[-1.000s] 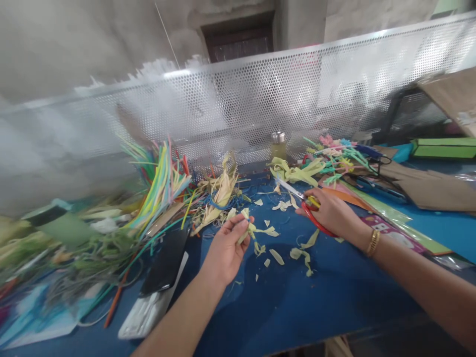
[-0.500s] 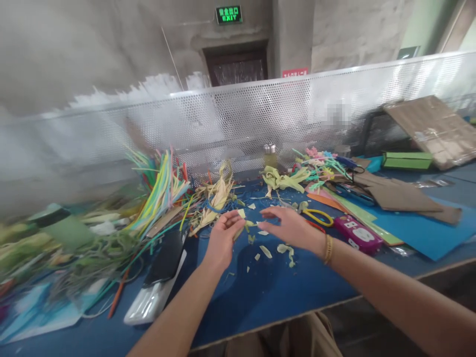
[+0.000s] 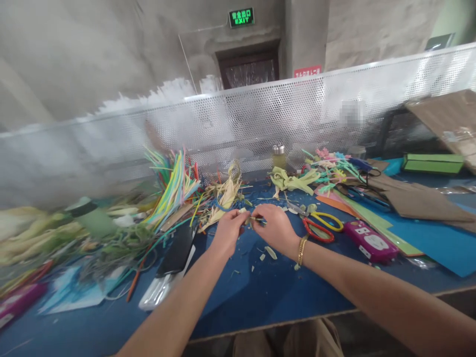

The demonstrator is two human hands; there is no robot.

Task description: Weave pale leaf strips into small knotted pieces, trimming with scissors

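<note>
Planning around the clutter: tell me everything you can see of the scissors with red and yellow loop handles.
The scissors with one red and one yellow loop handle lie on the blue tabletop, beyond and right of the person's right hand, which does not touch them. The loops look like plastic, the greyish blades like metal. The blades point away and leftward, too blurred to judge how far they are open. The loops spread rightward, near a purple case with white markings.
</note>
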